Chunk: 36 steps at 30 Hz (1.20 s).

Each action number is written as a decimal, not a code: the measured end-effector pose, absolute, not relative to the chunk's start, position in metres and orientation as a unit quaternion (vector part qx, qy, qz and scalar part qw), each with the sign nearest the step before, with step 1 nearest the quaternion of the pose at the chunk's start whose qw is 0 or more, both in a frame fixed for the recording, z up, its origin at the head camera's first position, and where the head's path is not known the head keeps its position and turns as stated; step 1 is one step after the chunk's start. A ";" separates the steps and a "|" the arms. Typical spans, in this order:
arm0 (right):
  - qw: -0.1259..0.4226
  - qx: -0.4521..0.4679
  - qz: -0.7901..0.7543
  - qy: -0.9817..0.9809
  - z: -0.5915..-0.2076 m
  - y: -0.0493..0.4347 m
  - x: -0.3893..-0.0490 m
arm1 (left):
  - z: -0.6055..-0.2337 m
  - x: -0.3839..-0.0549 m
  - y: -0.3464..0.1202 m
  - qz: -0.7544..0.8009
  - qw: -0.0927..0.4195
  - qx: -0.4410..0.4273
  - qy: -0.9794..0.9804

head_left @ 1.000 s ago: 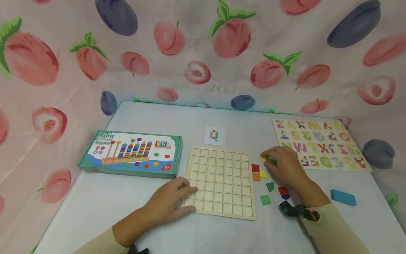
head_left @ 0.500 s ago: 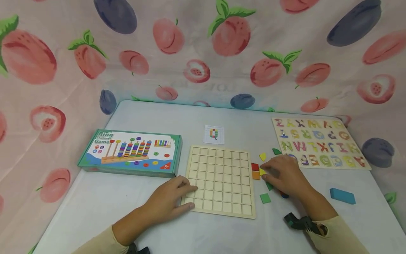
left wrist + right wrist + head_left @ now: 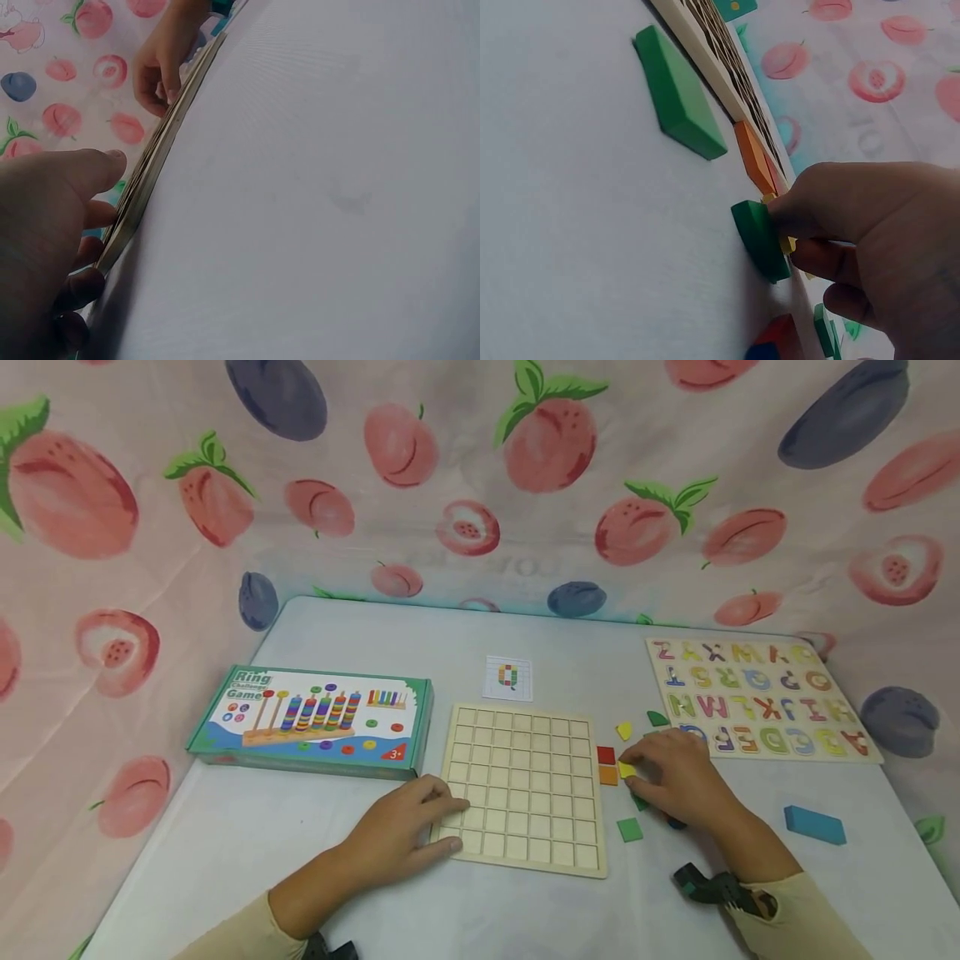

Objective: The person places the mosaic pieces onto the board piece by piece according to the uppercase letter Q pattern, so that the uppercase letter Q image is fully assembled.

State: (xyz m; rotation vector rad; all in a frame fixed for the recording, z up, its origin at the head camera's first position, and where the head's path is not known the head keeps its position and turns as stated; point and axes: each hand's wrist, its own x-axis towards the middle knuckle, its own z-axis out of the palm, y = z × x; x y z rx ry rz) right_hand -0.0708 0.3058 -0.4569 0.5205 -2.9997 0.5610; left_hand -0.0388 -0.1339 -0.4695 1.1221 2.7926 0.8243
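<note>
Grid board (image 3: pixel 522 791): pale wood, matt, grooved. Green square tile (image 3: pixel 676 94): smooth, low-sheen. Around board: card (image 3: pixel 508 678) at 12 o'clock, paper; blue block (image 3: pixel 815 825) at 3, smooth, matt; ring-game box (image 3: pixel 309 722) between 9 and 10, printed cardboard. Counter (image 3: pixel 540 918): smooth, matt. Backdrop (image 3: pixel 337 452): creased, cloth-like.

The grid board (image 3: pixel 525 789) is about mid-table (image 3: pixel 300 860), game box (image 3: pixel 315 718) off to its left, card (image 3: pixel 508 678) just behind it. Left hand (image 3: pixel 397 831) is on the board's left edge, toward the front. Two tiles (image 3: pixel 607 757) sit one behind the other just off the right edge, then the right hand (image 3: pixel 678 777). Letter board (image 3: pixel 765 697) is further back on the right, block (image 3: pixel 815 825) in front of it.
</note>
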 end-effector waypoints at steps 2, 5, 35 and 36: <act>0.024 0.167 0.183 -0.969 -0.456 0.306 -0.071 | -0.470 -0.039 -0.134 0.267 0.009 0.362 0.893; 0.023 0.167 0.197 -0.966 -0.455 0.306 -0.071 | -0.470 -0.040 -0.134 0.269 0.006 0.364 0.891; -0.011 0.351 0.303 -0.886 -0.454 0.229 -0.145 | -0.474 -0.047 -0.139 0.299 0.019 0.363 0.882; -0.014 0.353 0.301 -0.886 -0.454 0.223 -0.148 | -0.474 -0.047 -0.139 0.296 0.020 0.361 0.884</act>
